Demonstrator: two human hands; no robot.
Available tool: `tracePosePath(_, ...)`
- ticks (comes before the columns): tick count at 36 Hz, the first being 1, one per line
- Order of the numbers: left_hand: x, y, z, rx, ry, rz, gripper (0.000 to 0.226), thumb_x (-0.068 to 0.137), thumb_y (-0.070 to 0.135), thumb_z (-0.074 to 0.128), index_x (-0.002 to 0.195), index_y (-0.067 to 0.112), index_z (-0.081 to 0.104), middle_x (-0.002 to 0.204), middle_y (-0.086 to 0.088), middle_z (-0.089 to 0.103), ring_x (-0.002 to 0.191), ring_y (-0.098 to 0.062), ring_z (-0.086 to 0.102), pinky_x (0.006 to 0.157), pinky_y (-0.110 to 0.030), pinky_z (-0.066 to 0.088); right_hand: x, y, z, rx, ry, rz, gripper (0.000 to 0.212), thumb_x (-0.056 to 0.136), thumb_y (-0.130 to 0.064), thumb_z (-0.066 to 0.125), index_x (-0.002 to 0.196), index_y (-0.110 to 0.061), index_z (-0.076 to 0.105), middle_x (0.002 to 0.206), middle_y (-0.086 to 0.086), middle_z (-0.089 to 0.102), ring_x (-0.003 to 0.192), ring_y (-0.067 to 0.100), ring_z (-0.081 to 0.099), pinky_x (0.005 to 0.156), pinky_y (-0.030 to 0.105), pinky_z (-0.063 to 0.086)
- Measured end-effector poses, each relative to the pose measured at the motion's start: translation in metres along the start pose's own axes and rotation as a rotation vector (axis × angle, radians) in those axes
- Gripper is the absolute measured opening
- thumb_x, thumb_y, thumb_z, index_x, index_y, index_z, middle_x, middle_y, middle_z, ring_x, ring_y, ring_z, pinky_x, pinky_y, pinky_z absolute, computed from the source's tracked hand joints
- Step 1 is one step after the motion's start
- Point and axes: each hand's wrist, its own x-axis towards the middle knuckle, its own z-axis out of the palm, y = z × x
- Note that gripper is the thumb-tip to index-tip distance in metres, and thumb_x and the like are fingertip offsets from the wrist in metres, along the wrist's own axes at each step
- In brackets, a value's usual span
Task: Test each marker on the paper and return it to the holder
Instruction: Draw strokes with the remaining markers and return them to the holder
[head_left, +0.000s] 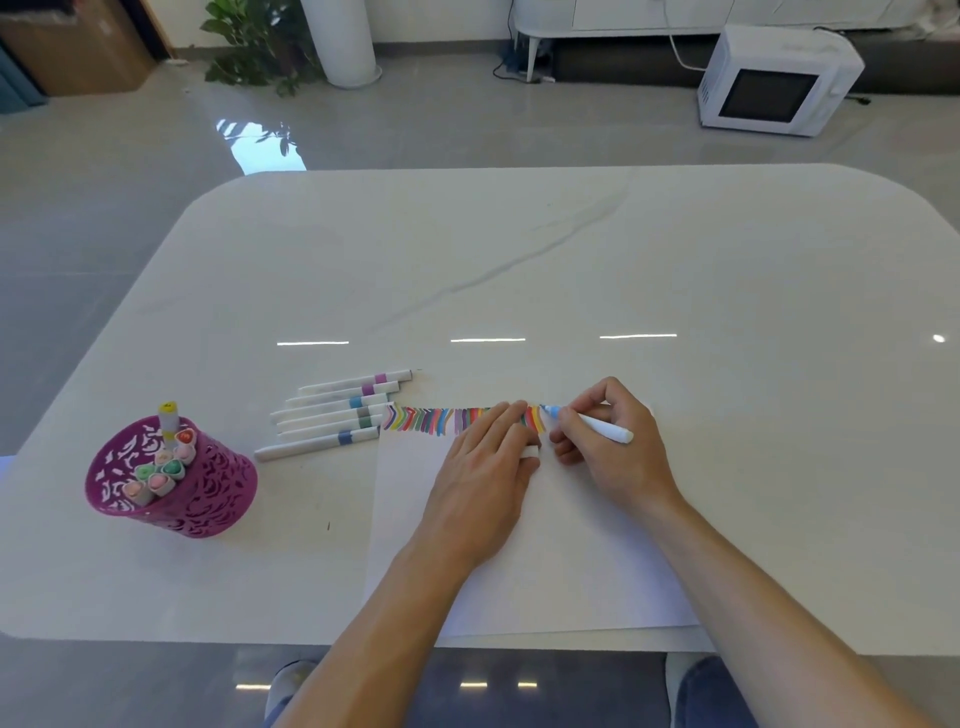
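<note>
White table (571, 260), rounded corners, grey veining.
Paper sheet (545, 571), at the near edge; a band of coloured strokes (431, 420) along its far edge.
Magenta holder (208, 499), upright, left of the paper, with capped markers (161, 480) standing inside.
Left hand (483, 467), fingers extended, pressing on the paper.
Right hand (613, 447), fingers curled around the blue marker (597, 426), tip at the strokes.
Six loose markers (332, 415), lying side by side between holder and paper.
White cap (531, 452), at the left thumb.
</note>
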Motion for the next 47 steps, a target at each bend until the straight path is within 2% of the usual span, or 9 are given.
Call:
tracePosePath(5, 0.0009, 0.0, -0.0005, 0.011, -0.013, -0.001, 0.021, 0.103, 0.022, 0.051, 0.12, 0.014, 0.061, 0.158, -0.001, 0.038, 0.15, -0.017, 0.026, 0.118, -0.034, 0.027, -0.0001, -0.0006, 0.0004, -0.008, 0.0, 0.0, 0.015, 0.094, -0.014, 0.071, 0.087, -0.01, 0.058, 0.073, 0.005, 0.078, 0.062, 0.019, 0.074, 0.056, 0.021, 0.057)
tracePosePath(11, 0.0007, 0.0004, 0.0002, 0.019, 0.001, -0.003, 0.02, 0.104, 0.022, 0.05, 0.119, 0.015, 0.061, 0.157, 0.0, 0.039, 0.15, -0.016, 0.026, 0.118, -0.029, 0.026, 0.0003, -0.0001, 0.0001, -0.002, -0.006, 0.004, 0.014, 0.09, -0.01, 0.07, 0.084, -0.008, 0.057, 0.07, 0.008, 0.076, 0.058, 0.02, 0.071, 0.054, 0.023, 0.056)
tracePosePath(22, 0.0019, -0.0001, -0.0012, 0.013, -0.013, -0.018, 0.022, 0.105, 0.025, 0.046, 0.121, 0.016, 0.059, 0.16, 0.002, 0.035, 0.151, -0.013, 0.022, 0.117, -0.025, 0.021, 0.0015, -0.0026, 0.0002, -0.008, -0.006, 0.023, 0.03, 0.073, -0.021, 0.066, 0.081, 0.001, 0.048, 0.062, 0.015, 0.071, 0.048, 0.016, 0.06, 0.045, 0.024, 0.049)
tracePosePath(28, 0.0018, -0.0001, -0.001, 0.005, -0.015, -0.026, 0.022, 0.105, 0.025, 0.047, 0.121, 0.017, 0.059, 0.161, 0.004, 0.033, 0.151, -0.012, 0.02, 0.117, -0.023, 0.019, 0.0023, -0.0024, -0.0007, -0.061, 0.017, 0.014, 0.026, 0.07, -0.02, 0.066, 0.073, -0.003, 0.046, 0.058, 0.017, 0.065, 0.043, 0.013, 0.055, 0.042, 0.021, 0.044)
tracePosePath(34, 0.0021, -0.0002, -0.0011, 0.0, -0.017, -0.027, 0.02, 0.104, 0.024, 0.048, 0.12, 0.018, 0.059, 0.161, 0.004, 0.033, 0.15, -0.011, 0.021, 0.117, -0.021, 0.018, 0.0029, -0.0003, -0.0014, -0.138, 0.039, -0.004, 0.03, 0.067, -0.024, 0.065, 0.072, -0.004, 0.045, 0.048, 0.002, 0.056, 0.044, 0.011, 0.05, 0.045, 0.023, 0.042)
tracePosePath(39, 0.0014, -0.0009, 0.0003, -0.025, -0.007, -0.028, 0.019, 0.104, 0.025, 0.05, 0.119, 0.018, 0.059, 0.159, 0.004, 0.036, 0.15, -0.012, 0.023, 0.117, -0.023, 0.021, 0.0013, 0.0001, -0.0016, -0.119, 0.032, -0.003, 0.024, 0.07, -0.025, 0.064, 0.073, -0.009, 0.047, 0.055, 0.013, 0.062, 0.045, 0.011, 0.051, 0.044, 0.022, 0.043)
tracePosePath(43, 0.0007, -0.0039, -0.002, -0.065, 0.017, -0.025, 0.017, 0.102, 0.025, 0.054, 0.115, 0.018, 0.062, 0.154, 0.004, 0.044, 0.145, -0.013, 0.031, 0.115, -0.029, 0.029, -0.0007, -0.0022, -0.0015, -0.01, 0.008, 0.0, 0.019, 0.071, -0.024, 0.062, 0.078, -0.011, 0.051, 0.056, 0.012, 0.065, 0.046, 0.015, 0.055, 0.044, 0.024, 0.046)
tracePosePath(47, -0.0017, -0.004, -0.0088, -0.104, 0.043, -0.049, 0.017, 0.1, 0.024, 0.058, 0.115, 0.018, 0.064, 0.153, 0.006, 0.044, 0.136, -0.011, 0.038, 0.11, -0.024, 0.032, -0.0043, -0.0096, -0.003, 0.04, -0.002, -0.017, 0.017, 0.076, -0.022, 0.065, 0.082, -0.01, 0.054, 0.061, 0.011, 0.068, 0.049, 0.016, 0.058, 0.046, 0.021, 0.046)
